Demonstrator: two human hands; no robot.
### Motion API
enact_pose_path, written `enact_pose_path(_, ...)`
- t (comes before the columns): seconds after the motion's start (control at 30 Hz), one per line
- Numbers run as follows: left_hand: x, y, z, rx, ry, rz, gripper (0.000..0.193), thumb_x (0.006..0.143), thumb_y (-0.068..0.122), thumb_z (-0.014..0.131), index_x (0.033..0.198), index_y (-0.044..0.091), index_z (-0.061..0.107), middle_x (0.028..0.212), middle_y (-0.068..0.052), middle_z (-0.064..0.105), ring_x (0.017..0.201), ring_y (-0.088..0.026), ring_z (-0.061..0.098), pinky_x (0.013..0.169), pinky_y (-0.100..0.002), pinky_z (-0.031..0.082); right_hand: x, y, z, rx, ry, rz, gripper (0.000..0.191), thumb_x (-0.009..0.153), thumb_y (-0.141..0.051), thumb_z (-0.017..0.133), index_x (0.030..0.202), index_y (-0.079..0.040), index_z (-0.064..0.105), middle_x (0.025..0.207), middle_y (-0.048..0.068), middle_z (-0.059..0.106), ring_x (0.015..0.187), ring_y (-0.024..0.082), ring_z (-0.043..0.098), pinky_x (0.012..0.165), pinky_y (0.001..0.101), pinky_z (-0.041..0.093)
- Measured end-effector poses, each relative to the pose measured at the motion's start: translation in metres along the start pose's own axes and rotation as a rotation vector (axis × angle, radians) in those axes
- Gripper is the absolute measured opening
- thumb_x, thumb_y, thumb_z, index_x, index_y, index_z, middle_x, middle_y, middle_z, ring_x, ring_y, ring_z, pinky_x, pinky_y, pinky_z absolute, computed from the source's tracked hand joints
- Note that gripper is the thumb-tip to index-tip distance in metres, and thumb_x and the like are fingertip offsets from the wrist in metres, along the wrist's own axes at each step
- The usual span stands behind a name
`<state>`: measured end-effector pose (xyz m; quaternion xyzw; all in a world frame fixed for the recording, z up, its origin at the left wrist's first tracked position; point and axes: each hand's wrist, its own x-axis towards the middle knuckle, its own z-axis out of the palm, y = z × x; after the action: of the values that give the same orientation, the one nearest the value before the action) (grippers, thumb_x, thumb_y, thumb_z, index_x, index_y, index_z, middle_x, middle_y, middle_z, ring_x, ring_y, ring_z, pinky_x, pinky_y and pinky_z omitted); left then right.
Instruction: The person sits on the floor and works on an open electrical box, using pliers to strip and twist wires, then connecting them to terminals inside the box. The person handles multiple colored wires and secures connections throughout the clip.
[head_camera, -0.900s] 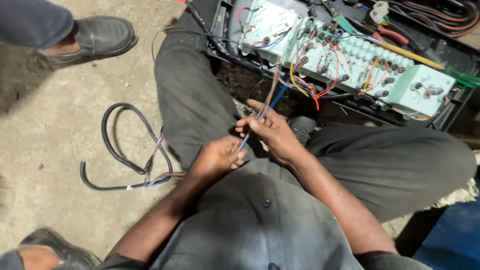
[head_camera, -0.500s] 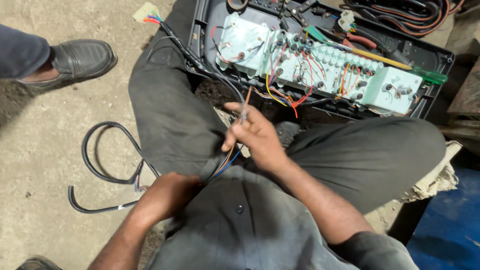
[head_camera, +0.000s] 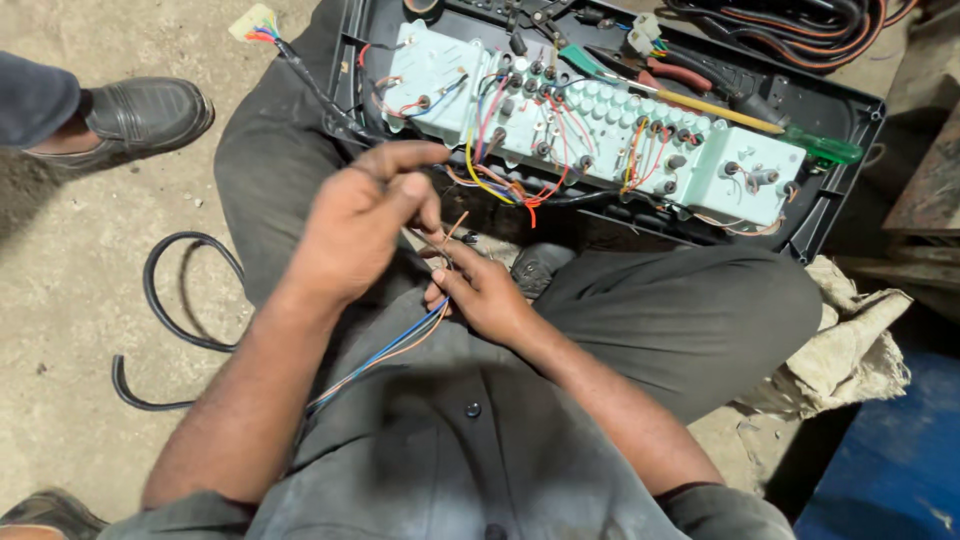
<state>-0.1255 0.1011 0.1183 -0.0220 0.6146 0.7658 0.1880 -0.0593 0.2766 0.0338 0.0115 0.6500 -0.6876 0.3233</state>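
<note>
My left hand (head_camera: 365, 225) is raised over my lap, thumb and fingers pinched on thin copper-tipped wires (head_camera: 448, 238). My right hand (head_camera: 480, 290) sits just below it and pinches the same wire bundle; blue and orange strands (head_camera: 385, 352) trail from it down across my grey shirt. In front of my knees lies a pale green instrument-panel back (head_camera: 600, 130) with many coloured wires, set in a black plastic housing (head_camera: 850, 150).
A yellow-shafted screwdriver with a green handle (head_camera: 770, 128) and red-handled pliers (head_camera: 660, 72) lie on the housing. A black cable (head_camera: 165, 310) loops on the concrete floor at left. Another person's black shoe (head_camera: 135, 115) stands at upper left. Cloth (head_camera: 850, 350) and a blue surface (head_camera: 890, 460) are at right.
My left hand rose from beside my hip to the wires above my right hand. My right hand dropped lower toward my lap. The view moved closer to the panel.
</note>
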Motion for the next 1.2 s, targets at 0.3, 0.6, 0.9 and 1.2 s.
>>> enact_pose_path(0.3, 0.092, -0.063, -0.001, 0.667, 0.359, -0.042, 0.023, 0.105, 0.013, 0.059, 0.124, 0.001, 0.059, 0.072, -0.001, 0.064, 0.053, -0.008, 0.056, 0.049, -0.028, 0.047, 0.006, 0.019, -0.057, -0.492, 0.049, -0.301, 0.036, 0.105, -0.029, 0.065, 0.132, -0.005, 0.066, 0.108, 0.019, 0.074, 0.096, 0.032, 0.071, 0.082, 0.0414, 0.056)
enact_pose_path(0.6, 0.093, -0.049, -0.029, 1.39, 0.418, 0.24, 0.07, 0.087, 0.031, 0.088, 0.133, -0.008, 0.053, 0.123, -0.027, 0.063, 0.108, -0.043, 0.058, 0.093, -0.048, 0.048, -0.019, 0.028, -0.108, 0.122, 0.353, 0.119, 0.028, 0.102, -0.024, 0.061, 0.113, 0.0, 0.068, 0.097, 0.011, 0.076, 0.091, 0.024, 0.073, 0.083, 0.0351, 0.06)
enact_pose_path(0.9, 0.06, -0.071, 0.044, 1.266, -0.139, 0.661, 0.027, 0.09, 0.014, 0.066, 0.114, 0.001, 0.069, 0.11, -0.012, 0.065, 0.111, -0.033, 0.059, 0.107, -0.049, 0.045, 0.008, 0.041, -0.083, 0.844, 0.348, 0.266, 0.035, 0.105, -0.025, 0.05, 0.128, -0.001, 0.06, 0.114, 0.009, 0.071, 0.099, 0.02, 0.072, 0.087, 0.037, 0.059)
enact_pose_path(1.2, 0.073, -0.118, 0.039, 1.084, -0.248, 0.422, 0.013, 0.088, 0.018, 0.065, 0.095, 0.011, 0.074, 0.095, -0.011, 0.067, 0.089, -0.035, 0.066, 0.079, -0.05, 0.05, -0.011, -0.007, -0.121, -0.136, 0.772, -0.101, 0.014, 0.103, -0.011, 0.066, 0.108, 0.001, 0.073, 0.098, 0.008, 0.072, 0.088, 0.013, 0.067, 0.082, 0.0272, 0.055)
